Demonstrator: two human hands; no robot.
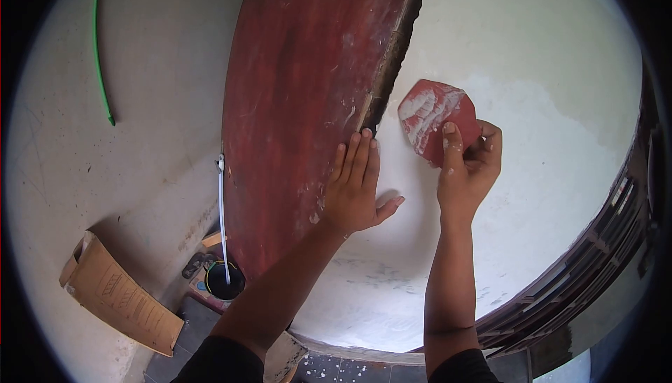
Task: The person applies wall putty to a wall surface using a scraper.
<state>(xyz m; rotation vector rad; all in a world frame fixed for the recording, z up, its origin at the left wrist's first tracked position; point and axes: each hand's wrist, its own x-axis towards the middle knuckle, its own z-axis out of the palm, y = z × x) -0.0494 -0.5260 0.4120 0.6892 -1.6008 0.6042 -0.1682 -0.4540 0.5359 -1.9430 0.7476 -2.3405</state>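
My left hand [355,186] lies flat with its fingers spread on the lower edge of a dark red wooden panel [297,82], its thumb reaching over the white wall [532,173]. In my right hand [467,166] is a flat red scraper [439,116], pinched between thumb and fingers and smeared with white paste. The scraper is just right of the panel's rough edge, in front of the wall. Bits of white paste show on my right thumb.
A green hose [100,54] hangs at the upper left. Below stand a cardboard piece [122,295] and a dark bucket [225,281] with a white strap. Dark slatted woodwork [560,285] curves along the lower right. White spots mark the dark floor tiles [343,369].
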